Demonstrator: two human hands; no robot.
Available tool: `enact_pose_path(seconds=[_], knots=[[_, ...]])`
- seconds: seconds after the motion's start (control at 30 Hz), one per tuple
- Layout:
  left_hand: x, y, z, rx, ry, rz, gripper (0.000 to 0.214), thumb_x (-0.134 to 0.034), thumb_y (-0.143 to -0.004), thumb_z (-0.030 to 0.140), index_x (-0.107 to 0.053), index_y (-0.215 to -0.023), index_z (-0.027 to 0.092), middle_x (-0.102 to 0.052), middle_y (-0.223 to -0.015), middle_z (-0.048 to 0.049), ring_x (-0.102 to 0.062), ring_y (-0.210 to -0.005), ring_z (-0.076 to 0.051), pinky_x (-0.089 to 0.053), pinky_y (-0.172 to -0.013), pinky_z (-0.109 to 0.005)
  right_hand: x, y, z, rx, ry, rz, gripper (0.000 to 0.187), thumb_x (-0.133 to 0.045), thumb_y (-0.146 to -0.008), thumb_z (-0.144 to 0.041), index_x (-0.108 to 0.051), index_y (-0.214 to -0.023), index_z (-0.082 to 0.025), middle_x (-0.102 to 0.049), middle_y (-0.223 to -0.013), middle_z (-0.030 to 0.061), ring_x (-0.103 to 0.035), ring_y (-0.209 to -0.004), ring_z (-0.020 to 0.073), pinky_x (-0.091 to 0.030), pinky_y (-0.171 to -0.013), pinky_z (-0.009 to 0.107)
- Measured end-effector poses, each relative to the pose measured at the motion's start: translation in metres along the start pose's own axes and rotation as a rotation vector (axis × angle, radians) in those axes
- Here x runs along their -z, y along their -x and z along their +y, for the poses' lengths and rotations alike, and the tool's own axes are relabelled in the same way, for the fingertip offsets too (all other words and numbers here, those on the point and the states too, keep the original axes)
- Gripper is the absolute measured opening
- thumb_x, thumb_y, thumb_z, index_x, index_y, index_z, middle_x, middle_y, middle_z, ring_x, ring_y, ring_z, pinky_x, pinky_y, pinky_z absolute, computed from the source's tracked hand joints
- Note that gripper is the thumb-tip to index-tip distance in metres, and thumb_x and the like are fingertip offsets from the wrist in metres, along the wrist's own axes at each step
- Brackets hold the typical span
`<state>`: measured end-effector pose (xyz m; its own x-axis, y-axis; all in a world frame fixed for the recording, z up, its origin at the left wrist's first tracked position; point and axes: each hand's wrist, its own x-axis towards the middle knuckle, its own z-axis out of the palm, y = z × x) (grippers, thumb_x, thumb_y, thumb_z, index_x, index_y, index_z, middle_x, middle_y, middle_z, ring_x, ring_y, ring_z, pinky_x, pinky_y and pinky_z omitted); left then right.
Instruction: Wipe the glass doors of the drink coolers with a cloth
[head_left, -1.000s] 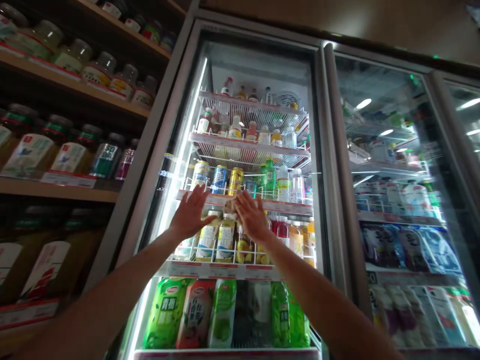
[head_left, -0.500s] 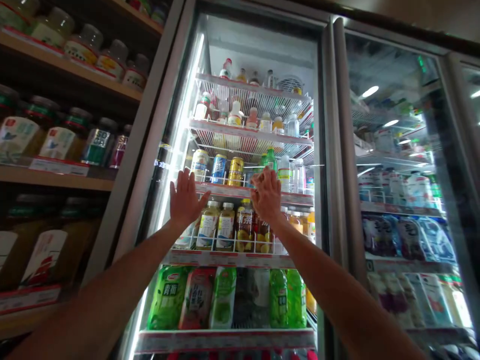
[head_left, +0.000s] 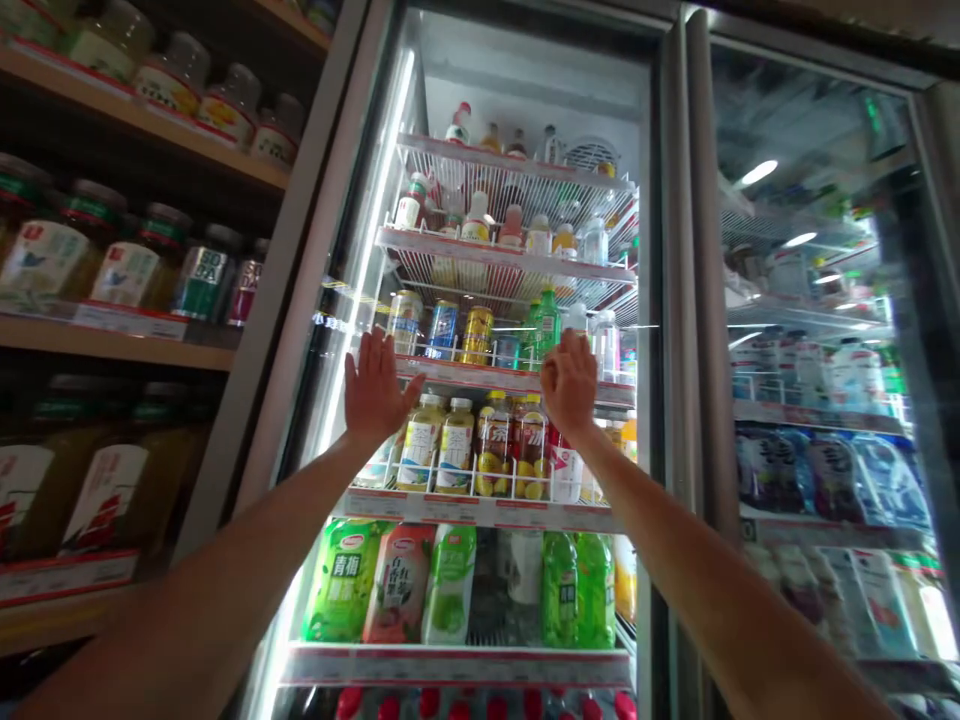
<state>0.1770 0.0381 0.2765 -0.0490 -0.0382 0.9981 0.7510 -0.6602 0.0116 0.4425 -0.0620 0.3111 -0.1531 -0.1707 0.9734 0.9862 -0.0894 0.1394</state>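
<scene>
In front of the glass door (head_left: 536,85), the left hand (head_left: 377,390) is spread open at its left half, fingers upward; the right hand (head_left: 571,385), at its right half, has bunched fingers, and I cannot tell whether it holds anything. Contact with the glass is unclear too. The door faces the person, long axis upright, its bottom cut off. It is clear and grey-framed. Behind it stand cans (head_left: 476,337) and bottles (head_left: 418,445), some hidden by the right hand.
</scene>
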Motion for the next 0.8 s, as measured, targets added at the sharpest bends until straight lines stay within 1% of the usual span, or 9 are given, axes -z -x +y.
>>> enact_pose_path(seconds=[0.07, 0.13, 0.3, 0.37, 0.47, 0.57, 0.63, 0.7, 0.8], knots=[[0.000, 0.000, -0.001, 0.005, 0.007, -0.002, 0.080, -0.024, -0.085, 0.065, -0.020, -0.143, 0.009, -0.019, -0.149, -0.0191, -0.012, -0.140, -0.030, -0.007, -0.112, -0.054, -0.002, 0.013, -0.022, 0.156, -0.038, -0.091, 0.023, -0.039, -0.089, -0.025, -0.061, -0.098, -0.023, -0.046, -0.138, 0.0000, -0.028, -0.135, 0.0185, -0.030, -0.107, 0.038], [0.000, 0.000, -0.001, 0.012, 0.008, -0.002, 0.081, -0.025, -0.085, 0.065, -0.020, -0.143, 0.009, -0.019, -0.149, -0.0188, -0.012, -0.140, -0.030, -0.007, -0.112, -0.053, 0.005, 0.021, -0.015, 0.232, -0.046, -0.156, 0.031, -0.036, -0.091, -0.023, -0.055, -0.115, -0.025, -0.044, -0.140, 0.0008, -0.028, -0.135, 0.0190, -0.028, -0.108, 0.043], [0.001, 0.003, 0.002, 0.017, -0.012, -0.001, 0.079, -0.025, -0.086, 0.063, -0.021, -0.143, 0.007, -0.019, -0.149, -0.0190, -0.012, -0.140, -0.029, -0.007, -0.112, -0.051, 0.027, 0.006, 0.068, -0.172, 0.058, -0.030, 0.039, -0.038, -0.088, -0.021, -0.050, -0.125, -0.017, -0.042, -0.140, 0.0138, -0.033, -0.132, 0.0297, -0.029, -0.103, 0.055], [0.001, 0.003, 0.004, 0.022, -0.011, 0.005, 0.078, -0.026, -0.086, 0.062, -0.021, -0.142, 0.007, -0.020, -0.149, -0.0190, -0.012, -0.140, -0.028, -0.007, -0.113, -0.050, 0.023, 0.000, 0.074, -0.243, 0.058, 0.022, 0.041, -0.036, -0.086, -0.019, -0.050, -0.124, -0.012, -0.041, -0.138, 0.0181, -0.031, -0.132, 0.0308, -0.029, -0.103, 0.054], [0.001, 0.003, 0.004, 0.020, -0.011, 0.000, 0.078, -0.025, -0.087, 0.062, -0.022, -0.142, 0.007, -0.020, -0.149, -0.0190, -0.012, -0.140, -0.028, -0.007, -0.113, -0.049, 0.009, 0.008, 0.030, -0.126, 0.016, -0.015, 0.041, -0.036, -0.086, -0.019, -0.051, -0.124, -0.017, -0.039, -0.141, 0.0112, -0.026, -0.136, 0.0263, -0.030, -0.106, 0.048], [0.000, 0.003, 0.001, 0.020, -0.005, -0.006, 0.079, -0.024, -0.086, 0.063, -0.022, -0.142, 0.008, -0.019, -0.149, -0.0184, -0.011, -0.140, -0.028, -0.006, -0.113, -0.049, 0.000, 0.032, -0.028, 0.190, -0.072, -0.164, 0.044, -0.038, -0.086, -0.019, -0.049, -0.128, -0.023, -0.038, -0.144, 0.0035, -0.020, -0.139, 0.0229, -0.028, -0.108, 0.046], [0.000, 0.005, -0.001, 0.018, 0.005, -0.011, 0.078, -0.024, -0.086, 0.063, -0.022, -0.142, 0.009, -0.019, -0.150, -0.0177, -0.011, -0.140, -0.028, -0.007, -0.113, -0.050, 0.003, 0.045, -0.042, 0.356, -0.107, -0.258, 0.046, -0.040, -0.085, -0.016, -0.047, -0.129, -0.024, -0.037, -0.144, 0.0024, -0.018, -0.139, 0.0220, -0.024, -0.110, 0.046], [0.002, 0.008, -0.002, 0.011, 0.011, -0.021, 0.076, -0.025, -0.087, 0.062, -0.023, -0.142, 0.010, -0.020, -0.150, -0.0172, -0.011, -0.140, -0.028, -0.008, -0.113, -0.050, 0.012, 0.048, -0.024, 0.327, -0.088, -0.261, 0.045, -0.041, -0.085, -0.017, -0.047, -0.129, -0.025, -0.036, -0.145, 0.0035, -0.020, -0.139, 0.0229, -0.024, -0.109, 0.048], [0.003, 0.012, -0.001, 0.002, 0.007, -0.027, 0.072, -0.025, -0.088, 0.058, -0.023, -0.142, 0.010, -0.020, -0.150, -0.0165, -0.012, -0.140, -0.027, -0.009, -0.113, -0.049, 0.024, 0.038, 0.039, 0.016, -0.003, -0.106, 0.040, -0.037, -0.087, -0.022, -0.051, -0.124, -0.020, -0.033, -0.145, 0.0112, -0.026, -0.135, 0.0294, -0.031, -0.101, 0.055]])
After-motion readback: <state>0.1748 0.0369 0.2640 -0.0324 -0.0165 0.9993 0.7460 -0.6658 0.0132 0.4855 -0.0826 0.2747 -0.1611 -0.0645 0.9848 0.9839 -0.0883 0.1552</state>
